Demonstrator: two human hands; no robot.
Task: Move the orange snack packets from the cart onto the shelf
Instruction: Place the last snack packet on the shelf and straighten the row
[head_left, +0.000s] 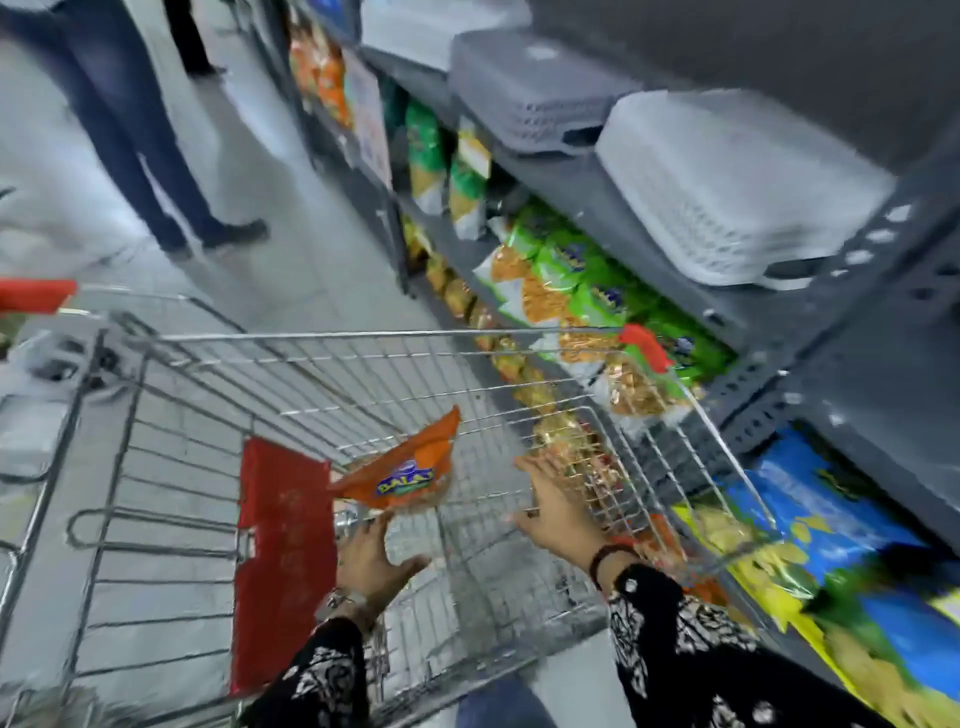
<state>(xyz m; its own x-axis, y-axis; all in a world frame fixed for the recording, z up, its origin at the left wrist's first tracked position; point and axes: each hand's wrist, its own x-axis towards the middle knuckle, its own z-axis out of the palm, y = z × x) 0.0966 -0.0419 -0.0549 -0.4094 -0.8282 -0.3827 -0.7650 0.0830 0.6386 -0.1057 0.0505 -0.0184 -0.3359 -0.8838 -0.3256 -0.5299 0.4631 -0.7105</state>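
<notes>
A person's two hands reach over a wire shopping cart (363, 395) in a store aisle, seen from the head camera. An orange snack packet (402, 475) sits in the air above the cart's basket, tilted with one corner up, just above the left hand (371, 558). The fingers (382, 522) of that hand are spread and open; the tips appear to touch the packet's lower edge, though motion blur makes it impossible to tell whether they are truly in contact. A watch (340, 600) shows at the left wrist. The right hand (558, 506) is stretched forward over the cart's right side, palm down, its fingers open and holding nothing; a dark bracelet (605, 558) circles its wrist. Both arms wear black sleeves (675, 639) with a white pattern.

A red panel (283, 556) stands at the near end of the basket, and red caps mark the cart's corners. To the right, the grey shelf (769, 332) runs along the aisle. Its middle level holds green and orange snack bags (576, 280); its upper level carries overturned grey plastic baskets (737, 187). Blue and yellow packets (841, 535) fill the lowest level beside the cart. At upper left, the trousered legs (150, 150) of another person stand on the pale tiled floor (311, 260).
</notes>
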